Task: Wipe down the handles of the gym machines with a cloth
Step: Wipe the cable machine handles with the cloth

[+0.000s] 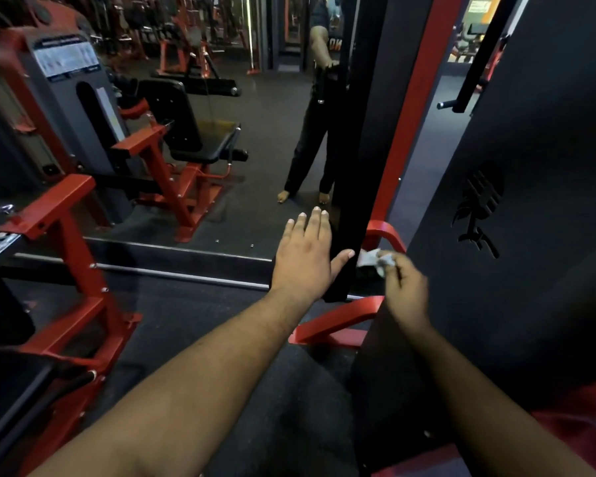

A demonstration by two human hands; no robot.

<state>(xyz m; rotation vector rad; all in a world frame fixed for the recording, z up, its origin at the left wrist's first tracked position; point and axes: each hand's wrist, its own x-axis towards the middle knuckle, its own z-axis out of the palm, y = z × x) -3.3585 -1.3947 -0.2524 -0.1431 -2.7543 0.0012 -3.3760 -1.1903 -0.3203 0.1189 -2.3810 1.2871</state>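
Crumpled pale cloth (375, 261), glossy red painted metal frame (401, 132), seemingly matt black post (346, 201).

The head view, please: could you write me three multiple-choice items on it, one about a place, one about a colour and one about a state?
1. Where is the cloth?
A. In the right hand
B. On the floor
C. Draped over the seat

2. What colour is the upright that the left hand touches?
A. Red
B. Black
C. White

3. How is the left hand?
A. Clenched in a fist
B. Fingers straight, thumb against the upright
C. Gripping the cloth

Answers:
1. A, since the pale cloth is bunched in the right hand's curled fingers, just right of the upright.
2. B, since the upright is black, while the frame behind it is red.
3. B, since the fingers lie straight and spread and hold nothing, with the thumb reaching across the upright.
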